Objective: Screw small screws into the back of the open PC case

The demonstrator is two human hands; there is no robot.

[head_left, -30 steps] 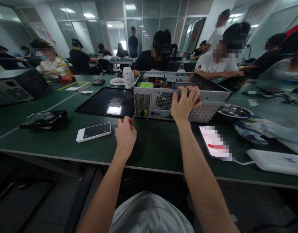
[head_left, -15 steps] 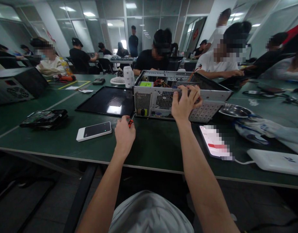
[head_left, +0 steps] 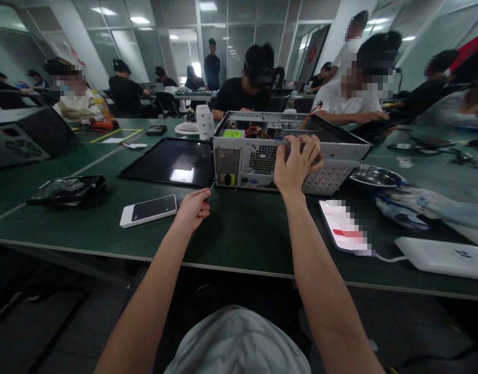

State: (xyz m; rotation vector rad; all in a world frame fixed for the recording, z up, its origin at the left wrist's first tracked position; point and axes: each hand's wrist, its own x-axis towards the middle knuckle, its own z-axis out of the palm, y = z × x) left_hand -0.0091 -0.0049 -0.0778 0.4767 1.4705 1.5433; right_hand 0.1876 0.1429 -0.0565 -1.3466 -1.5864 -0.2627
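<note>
A green tabletop carries an opened computer case lying near its middle, with a black side panel just to its left. The case's upper rear edge is gripped by the right hand, fingers curled over the metal. A small screwdriver is pinched in the left hand, its tip at the case's lower left corner.
</note>
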